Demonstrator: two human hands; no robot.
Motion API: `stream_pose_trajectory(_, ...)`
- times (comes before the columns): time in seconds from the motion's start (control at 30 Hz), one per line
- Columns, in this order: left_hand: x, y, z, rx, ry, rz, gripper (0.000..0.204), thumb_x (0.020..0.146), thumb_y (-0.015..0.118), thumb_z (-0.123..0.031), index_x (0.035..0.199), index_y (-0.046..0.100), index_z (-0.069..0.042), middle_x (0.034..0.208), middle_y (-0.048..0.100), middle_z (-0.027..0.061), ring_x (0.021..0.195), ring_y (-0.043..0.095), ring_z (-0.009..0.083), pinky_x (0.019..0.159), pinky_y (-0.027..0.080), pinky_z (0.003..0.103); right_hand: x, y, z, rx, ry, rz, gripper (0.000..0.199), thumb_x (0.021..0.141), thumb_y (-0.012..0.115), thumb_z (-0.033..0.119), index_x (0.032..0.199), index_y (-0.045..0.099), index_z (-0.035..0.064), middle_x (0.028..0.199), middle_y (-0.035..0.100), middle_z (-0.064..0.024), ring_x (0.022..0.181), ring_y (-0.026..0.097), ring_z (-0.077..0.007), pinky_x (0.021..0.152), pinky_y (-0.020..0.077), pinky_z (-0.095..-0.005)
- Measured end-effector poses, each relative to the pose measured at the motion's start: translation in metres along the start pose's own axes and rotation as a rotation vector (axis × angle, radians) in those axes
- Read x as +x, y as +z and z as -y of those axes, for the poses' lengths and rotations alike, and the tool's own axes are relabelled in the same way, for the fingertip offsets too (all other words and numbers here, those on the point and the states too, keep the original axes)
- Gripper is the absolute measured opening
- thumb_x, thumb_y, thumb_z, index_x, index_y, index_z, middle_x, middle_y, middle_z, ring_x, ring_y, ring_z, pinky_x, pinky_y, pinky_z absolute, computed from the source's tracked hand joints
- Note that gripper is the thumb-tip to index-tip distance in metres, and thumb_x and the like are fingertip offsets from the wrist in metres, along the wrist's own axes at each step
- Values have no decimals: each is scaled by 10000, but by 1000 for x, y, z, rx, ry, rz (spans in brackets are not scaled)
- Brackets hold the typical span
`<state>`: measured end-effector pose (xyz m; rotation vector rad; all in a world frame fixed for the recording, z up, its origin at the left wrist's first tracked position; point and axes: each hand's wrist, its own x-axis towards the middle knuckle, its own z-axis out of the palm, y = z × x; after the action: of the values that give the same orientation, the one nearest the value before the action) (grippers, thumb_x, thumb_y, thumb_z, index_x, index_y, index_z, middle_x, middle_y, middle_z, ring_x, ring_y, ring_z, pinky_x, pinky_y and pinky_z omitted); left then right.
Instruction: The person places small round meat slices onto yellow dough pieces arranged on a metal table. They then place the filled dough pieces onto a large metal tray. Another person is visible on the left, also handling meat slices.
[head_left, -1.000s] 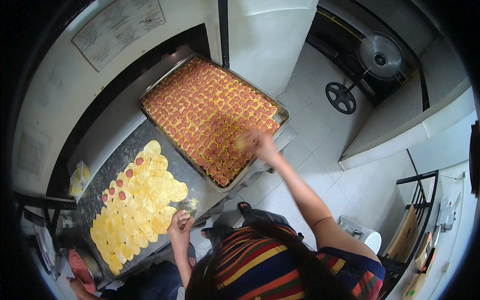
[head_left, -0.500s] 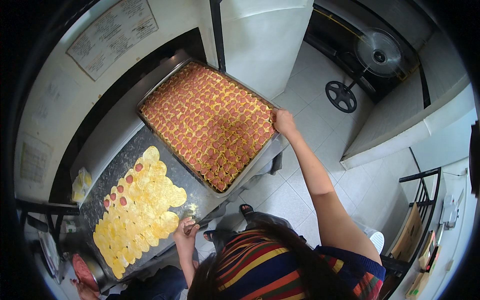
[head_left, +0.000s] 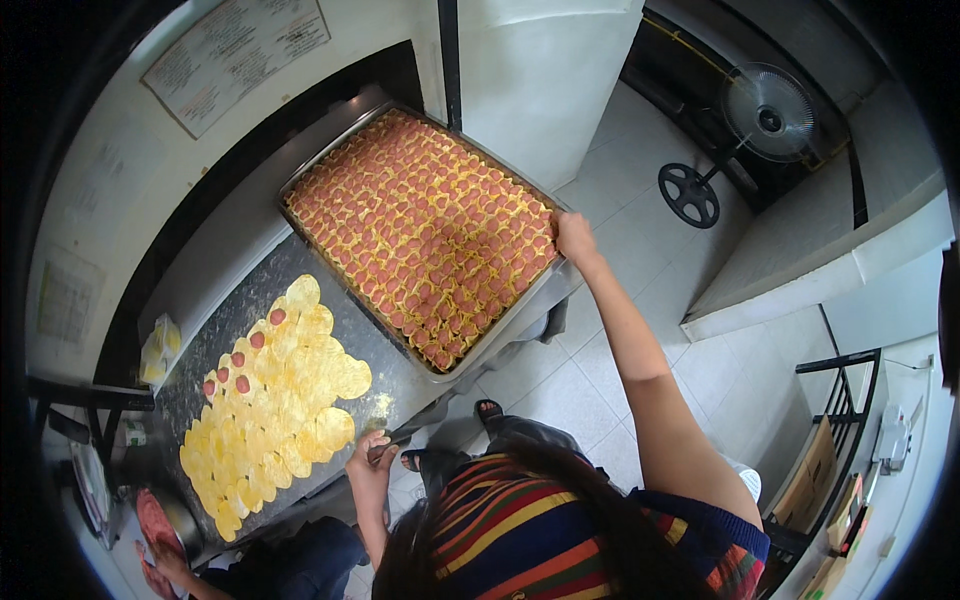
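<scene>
Right fingers (head_left: 564,223), shifted, on tray (head_left: 505,325) corner

Laid out on the table (head_left: 250,287), with a tray (head_left: 500,328) at the far right and overlapping rounds (head_left: 290,400) near left of it, a few slices (head_left: 257,340) on their far-left part, right hand (head_left: 573,237) at the tray's right corner, left hand (head_left: 370,468) by the table's near edge.

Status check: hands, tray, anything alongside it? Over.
Right hand on tray, right corner. Left hand by counter edge, grip unclear. Tray covered in pink-topped pieces. Yellow rounds alongside.
</scene>
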<state>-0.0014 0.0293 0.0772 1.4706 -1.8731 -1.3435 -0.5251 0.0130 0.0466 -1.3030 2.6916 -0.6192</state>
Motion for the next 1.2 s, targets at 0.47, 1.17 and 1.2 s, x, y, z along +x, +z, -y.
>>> stream_pose_trajectory(0.47,0,3,9,-23,-35,15,322,766,676,31,1073,582,17,904,654,122,801,659,175,693,523,281,38,-5,-30,147,113,366,198,638,615,54,814,654,-27,796,642,-238,746,640,-367,637,507,-405)
stream_pose_trajectory(1.17,7,0,8,44,44,51,321,759,687,31,1057,570,28,899,660,139,825,670,193,709,526,282,47,-4,-20,597,420,429,244,740,518,6,927,582,-137,744,596,-120,550,577,-198,397,457,-313)
stream_pose_trajectory(1.2,6,-1,9,58,41,48,320,759,688,31,1057,570,28,900,660,140,825,670,194,710,526,282,43,-6,-13,620,438,410,239,741,520,5,921,584,-138,737,597,-114,546,572,-192,396,458,-314)
